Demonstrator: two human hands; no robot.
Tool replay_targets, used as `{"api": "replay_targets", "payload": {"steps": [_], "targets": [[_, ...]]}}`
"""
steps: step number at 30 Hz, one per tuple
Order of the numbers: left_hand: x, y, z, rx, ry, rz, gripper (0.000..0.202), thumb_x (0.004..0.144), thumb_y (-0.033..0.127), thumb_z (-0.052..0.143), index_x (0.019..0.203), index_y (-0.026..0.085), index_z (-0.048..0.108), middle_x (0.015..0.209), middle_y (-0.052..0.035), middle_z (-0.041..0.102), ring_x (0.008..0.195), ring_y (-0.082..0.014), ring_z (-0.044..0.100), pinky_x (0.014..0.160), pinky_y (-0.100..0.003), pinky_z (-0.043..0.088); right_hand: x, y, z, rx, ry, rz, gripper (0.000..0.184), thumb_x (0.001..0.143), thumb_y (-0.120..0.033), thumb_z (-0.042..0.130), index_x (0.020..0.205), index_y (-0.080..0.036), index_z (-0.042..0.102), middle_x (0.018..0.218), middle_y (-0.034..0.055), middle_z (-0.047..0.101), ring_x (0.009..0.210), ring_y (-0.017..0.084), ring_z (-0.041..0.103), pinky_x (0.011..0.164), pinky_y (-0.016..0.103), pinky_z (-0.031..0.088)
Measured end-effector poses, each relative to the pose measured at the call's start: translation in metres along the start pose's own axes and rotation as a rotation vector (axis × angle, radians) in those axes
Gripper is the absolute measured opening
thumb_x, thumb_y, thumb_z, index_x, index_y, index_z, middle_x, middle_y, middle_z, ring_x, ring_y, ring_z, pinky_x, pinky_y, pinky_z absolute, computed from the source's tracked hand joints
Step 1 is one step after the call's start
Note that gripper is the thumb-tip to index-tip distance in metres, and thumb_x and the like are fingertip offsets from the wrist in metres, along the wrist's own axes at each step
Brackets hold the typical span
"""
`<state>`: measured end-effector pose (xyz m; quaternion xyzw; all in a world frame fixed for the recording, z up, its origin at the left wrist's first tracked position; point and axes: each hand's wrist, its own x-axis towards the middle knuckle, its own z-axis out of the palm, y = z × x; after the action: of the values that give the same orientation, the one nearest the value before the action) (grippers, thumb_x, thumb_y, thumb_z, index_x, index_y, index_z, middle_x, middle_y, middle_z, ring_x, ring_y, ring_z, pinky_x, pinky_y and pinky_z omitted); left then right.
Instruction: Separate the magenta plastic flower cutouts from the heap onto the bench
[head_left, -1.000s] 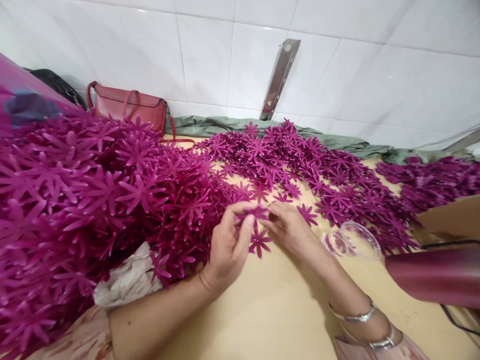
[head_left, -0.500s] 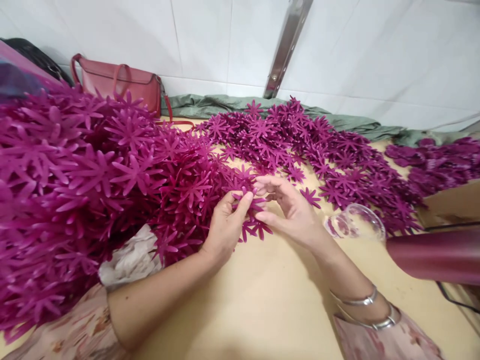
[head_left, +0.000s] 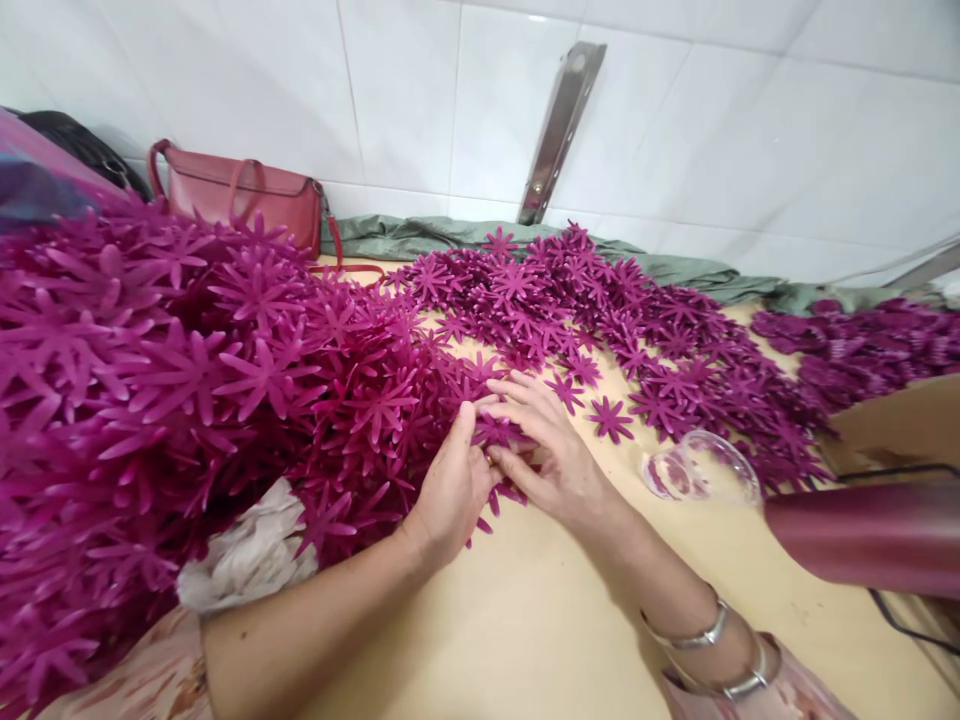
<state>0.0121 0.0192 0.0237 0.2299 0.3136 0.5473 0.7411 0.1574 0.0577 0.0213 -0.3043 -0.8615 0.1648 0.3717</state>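
My left hand [head_left: 450,490] is closed at the front edge of the big heap, its thumb raised and its fingers curled by a purple artificial flower piece [head_left: 499,432]. From the right, my right hand [head_left: 555,460] reaches over the same piece, thumb and fingers brought together on it at the left fingertips. The fingers partly hide the piece and its centre. More star-shaped purple flower pieces [head_left: 262,375] are heaped thickly to the left, and some poke out beneath the hands. A single flower piece [head_left: 611,420] lies on the table to the right of my right hand.
A longer pile of flower pieces [head_left: 517,285] runs along the back. A clear plastic tub [head_left: 724,465] and a dark red cylinder [head_left: 862,530] stand right. Crumpled white paper [head_left: 251,555] lies by my left forearm. A red handbag [head_left: 240,200] leans against the tiled wall.
My right hand has closed in on the left, its fingers now over the flower piece. My left thumb has lifted from across the petals. The whole view has shifted slightly downward.
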Motion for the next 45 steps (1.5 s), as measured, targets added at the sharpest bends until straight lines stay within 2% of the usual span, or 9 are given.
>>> {"api": "replay_targets", "payload": {"steps": [4, 7, 12, 16, 21, 27, 33, 39, 45], "targets": [[-0.004, 0.009, 0.004, 0.064, -0.052, -0.02, 0.081, 0.093, 0.086, 0.034, 0.142, 0.026, 0.058, 0.113, -0.0117, 0.079, 0.106, -0.0293, 0.077, 0.061, -0.03, 0.061, -0.001, -0.014, 0.002, -0.059, -0.048, -0.027, 0.061, 0.094, -0.048, 0.072, 0.15, -0.029, 0.055, 0.154, 0.012, 0.061, 0.157, 0.038, 0.036, 0.126, 0.068, 0.029], [-0.005, 0.013, 0.008, 0.012, -0.017, 0.0, 0.09, 0.093, 0.088, 0.024, 0.146, 0.023, 0.056, 0.133, -0.0149, 0.073, 0.126, -0.0305, 0.07, 0.084, -0.038, 0.065, -0.003, -0.017, 0.007, -0.071, -0.023, 0.0, 0.049, 0.105, -0.038, 0.057, 0.154, -0.033, 0.054, 0.156, 0.0088, 0.06, 0.152, 0.034, 0.046, 0.128, 0.07, 0.024], [-0.004, 0.011, 0.008, -0.028, 0.063, 0.043, 0.086, 0.097, 0.082, 0.02, 0.16, 0.027, 0.042, 0.167, -0.0093, 0.045, 0.157, -0.0247, 0.041, 0.12, -0.042, 0.048, -0.005, -0.017, 0.01, 0.184, 0.017, 0.086, 0.044, 0.107, -0.023, 0.052, 0.148, -0.034, 0.062, 0.152, 0.0045, 0.064, 0.142, 0.023, 0.06, 0.122, 0.047, 0.049], [-0.001, 0.014, 0.006, -0.017, 0.105, 0.096, 0.09, 0.094, 0.086, 0.023, 0.161, 0.029, 0.041, 0.163, -0.0107, 0.051, 0.154, -0.0258, 0.046, 0.125, -0.045, 0.042, -0.006, -0.029, 0.013, 0.272, -0.046, 0.081, 0.046, 0.105, -0.021, 0.054, 0.149, -0.035, 0.06, 0.157, 0.0028, 0.058, 0.146, 0.023, 0.056, 0.124, 0.045, 0.047], [0.0, 0.017, 0.008, 0.008, 0.095, 0.133, 0.085, 0.096, 0.084, 0.025, 0.152, 0.027, 0.054, 0.158, -0.0115, 0.057, 0.152, -0.0274, 0.048, 0.127, -0.044, 0.037, -0.006, -0.037, 0.027, 0.231, 0.141, 0.096, 0.04, 0.101, -0.015, 0.061, 0.134, -0.034, 0.072, 0.155, 0.0042, 0.061, 0.142, 0.025, 0.06, 0.12, 0.046, 0.052], [0.003, 0.007, 0.002, 0.068, 0.025, 0.176, 0.087, 0.092, 0.088, 0.029, 0.156, 0.032, 0.046, 0.167, -0.0086, 0.045, 0.157, -0.026, 0.04, 0.125, -0.042, 0.04, -0.004, -0.03, 0.015, 0.214, 0.265, 0.153, 0.027, 0.104, -0.015, 0.052, 0.116, -0.031, 0.07, 0.12, 0.0056, 0.075, 0.116, 0.022, 0.07, 0.103, 0.04, 0.057], [0.003, -0.005, -0.012, 0.317, -0.169, 0.293, 0.08, 0.096, 0.082, 0.037, 0.161, 0.034, 0.037, 0.167, -0.0105, 0.043, 0.151, -0.0278, 0.047, 0.123, -0.046, 0.041, 0.0, -0.008, -0.006, 0.267, 0.444, 0.499, 0.011, 0.103, -0.025, 0.049, 0.097, -0.026, 0.059, 0.089, 0.0018, 0.061, 0.087, 0.02, 0.059, 0.084, 0.035, 0.05], [-0.02, 0.001, -0.011, 0.908, -0.41, 0.609, 0.047, 0.105, 0.044, 0.053, 0.149, 0.028, 0.053, 0.157, -0.0142, 0.048, 0.146, -0.0302, 0.048, 0.119, -0.045, 0.045, 0.004, -0.013, -0.01, 0.369, 0.389, 0.564, 0.023, 0.102, -0.044, 0.055, 0.091, -0.025, 0.061, 0.08, -0.0012, 0.056, 0.076, 0.017, 0.054, 0.072, 0.031, 0.046], [-0.029, -0.004, -0.005, 1.201, -0.257, 0.672, 0.022, 0.103, 0.03, 0.056, 0.123, 0.021, 0.059, 0.134, -0.0146, 0.055, 0.106, -0.0202, 0.066, 0.094, -0.036, 0.057, 0.006, -0.003, -0.018, 0.231, 0.493, 0.545, 0.028, 0.093, -0.046, 0.071, 0.087, -0.025, 0.054, 0.081, -0.0017, 0.054, 0.076, 0.016, 0.05, 0.072, 0.03, 0.045]]}}
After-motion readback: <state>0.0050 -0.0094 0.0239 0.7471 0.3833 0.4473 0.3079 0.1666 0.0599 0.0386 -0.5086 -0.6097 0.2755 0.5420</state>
